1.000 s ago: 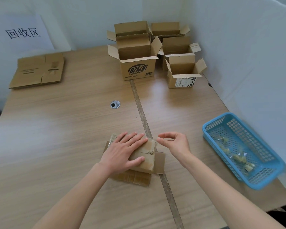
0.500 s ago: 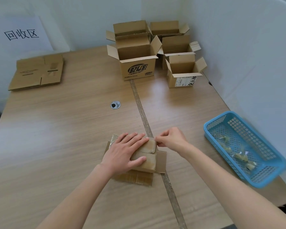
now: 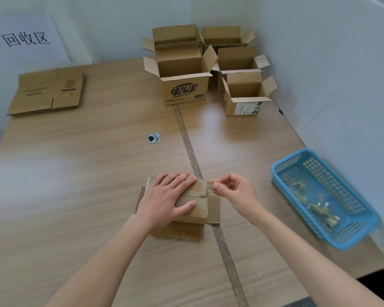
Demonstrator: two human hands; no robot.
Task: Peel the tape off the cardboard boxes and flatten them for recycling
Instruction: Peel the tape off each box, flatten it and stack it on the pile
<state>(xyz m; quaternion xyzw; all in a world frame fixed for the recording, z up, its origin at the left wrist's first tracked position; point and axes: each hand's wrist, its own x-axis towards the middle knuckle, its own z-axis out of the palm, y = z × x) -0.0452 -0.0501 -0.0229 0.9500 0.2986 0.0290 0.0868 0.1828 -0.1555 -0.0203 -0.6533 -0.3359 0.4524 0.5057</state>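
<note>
Wooden table [image 3: 75, 173]: five open boxes [image 3: 184, 85]; left hand [image 3: 164, 199] flat, right hand [image 3: 235, 191] pinching tape [image 3: 210, 185]

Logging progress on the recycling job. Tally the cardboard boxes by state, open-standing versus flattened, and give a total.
Open, standing boxes: 5, namely the printed box, the labelled box, and three behind them
Flattened boxes: 2, namely the far-left one and the one under the left hand, with tape pinched by the right hand
Total: 7
</note>
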